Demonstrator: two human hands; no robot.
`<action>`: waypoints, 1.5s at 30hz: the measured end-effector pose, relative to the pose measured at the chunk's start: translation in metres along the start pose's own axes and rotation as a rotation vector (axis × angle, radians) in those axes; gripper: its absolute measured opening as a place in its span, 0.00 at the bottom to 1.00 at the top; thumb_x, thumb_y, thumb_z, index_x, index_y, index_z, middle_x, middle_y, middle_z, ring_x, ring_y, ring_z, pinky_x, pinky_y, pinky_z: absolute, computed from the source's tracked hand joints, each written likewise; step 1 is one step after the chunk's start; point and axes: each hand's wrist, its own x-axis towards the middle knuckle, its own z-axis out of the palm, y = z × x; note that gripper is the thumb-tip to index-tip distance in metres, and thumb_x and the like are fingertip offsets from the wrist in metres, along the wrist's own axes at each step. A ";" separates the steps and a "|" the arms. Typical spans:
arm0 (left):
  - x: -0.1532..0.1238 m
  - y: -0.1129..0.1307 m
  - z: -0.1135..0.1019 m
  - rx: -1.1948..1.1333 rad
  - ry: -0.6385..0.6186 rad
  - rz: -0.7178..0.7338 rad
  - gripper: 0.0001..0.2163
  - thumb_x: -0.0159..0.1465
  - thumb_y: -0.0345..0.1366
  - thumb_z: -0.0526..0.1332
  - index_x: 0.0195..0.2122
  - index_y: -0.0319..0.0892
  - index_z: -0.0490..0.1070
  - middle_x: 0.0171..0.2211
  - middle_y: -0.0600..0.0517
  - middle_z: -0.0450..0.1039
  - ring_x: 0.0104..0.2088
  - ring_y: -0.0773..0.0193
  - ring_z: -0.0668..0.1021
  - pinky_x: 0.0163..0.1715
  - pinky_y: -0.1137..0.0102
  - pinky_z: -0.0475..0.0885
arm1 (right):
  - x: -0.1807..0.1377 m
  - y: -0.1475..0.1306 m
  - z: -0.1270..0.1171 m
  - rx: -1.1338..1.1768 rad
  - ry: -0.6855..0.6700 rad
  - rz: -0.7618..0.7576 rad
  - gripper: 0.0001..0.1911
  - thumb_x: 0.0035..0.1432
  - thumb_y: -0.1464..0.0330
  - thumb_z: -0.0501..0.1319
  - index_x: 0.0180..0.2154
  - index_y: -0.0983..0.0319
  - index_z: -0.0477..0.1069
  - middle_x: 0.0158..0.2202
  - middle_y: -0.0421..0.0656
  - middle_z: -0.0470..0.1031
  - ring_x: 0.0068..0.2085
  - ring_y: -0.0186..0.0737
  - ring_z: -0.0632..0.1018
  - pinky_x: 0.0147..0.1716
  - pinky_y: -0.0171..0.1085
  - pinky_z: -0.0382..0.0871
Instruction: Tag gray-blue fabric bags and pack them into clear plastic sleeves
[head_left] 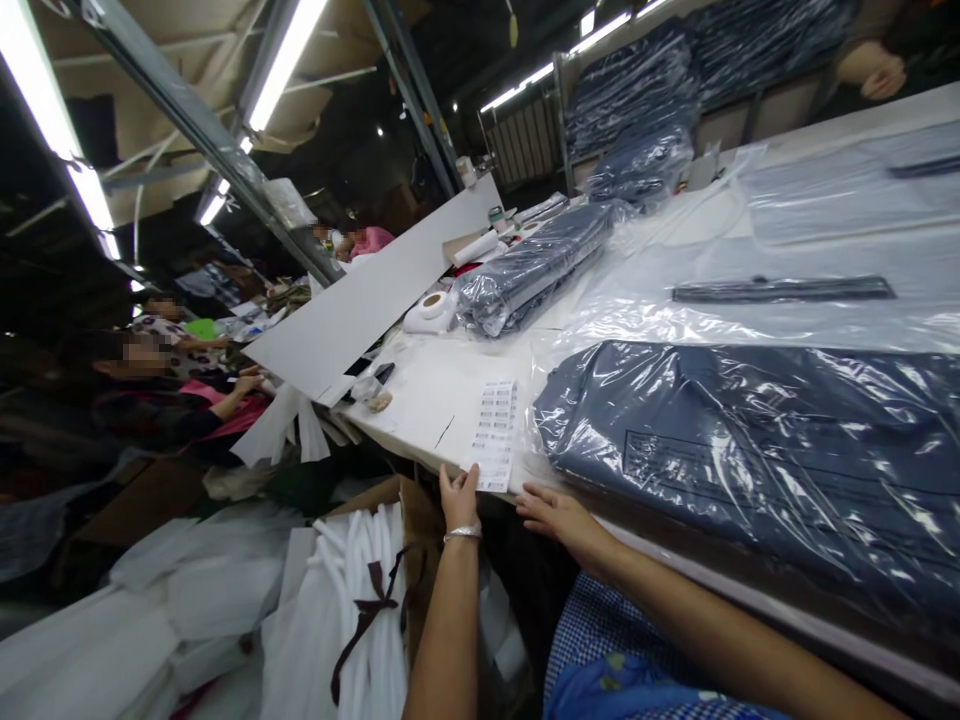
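Note:
A white sheet of printed barcode labels (495,435) lies flat on the table (420,400) close to its front edge. At the sheet's lower left corner is my left hand (459,498), thumb and forefinger apart, the thumb at the paper's edge. My right hand (561,515) is just right of the sheet's lower end, fingers stretched out and holding nothing. Beside it lies a dark grey folded garment in a clear plastic bag (720,440). Whether either hand's fingertips press on the table edge is hard to tell.
More bagged garments (536,270) and a roll of labels (431,305) are farther back. A white board (375,300) slants along the left. Below the table stands a carton (420,530) with white tubes (367,560). Co-workers sit at left; another person's hand (874,70) shows top right.

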 end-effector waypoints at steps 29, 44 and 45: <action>-0.112 0.018 -0.075 0.730 -0.108 0.565 0.30 0.61 0.37 0.64 0.64 0.48 0.57 0.41 0.51 0.75 0.42 0.60 0.77 0.48 0.62 0.72 | 0.008 0.045 0.037 0.363 -0.181 0.101 0.21 0.44 0.65 0.73 0.41 0.65 0.77 0.43 0.50 0.81 0.48 0.53 0.79 0.54 0.50 0.69; -0.122 0.034 -0.082 0.495 -0.078 0.391 0.28 0.56 0.36 0.69 0.58 0.51 0.68 0.40 0.51 0.81 0.43 0.56 0.79 0.54 0.61 0.69 | 0.005 0.056 0.039 0.307 -0.199 -0.035 0.25 0.41 0.66 0.75 0.43 0.64 0.76 0.44 0.48 0.80 0.46 0.52 0.80 0.53 0.52 0.68; -0.121 0.033 -0.082 0.541 -0.083 0.415 0.27 0.57 0.37 0.68 0.59 0.51 0.67 0.40 0.51 0.81 0.43 0.56 0.79 0.53 0.61 0.70 | 0.005 0.057 0.040 0.304 -0.193 -0.043 0.24 0.41 0.66 0.75 0.43 0.64 0.76 0.43 0.48 0.81 0.45 0.52 0.80 0.53 0.52 0.68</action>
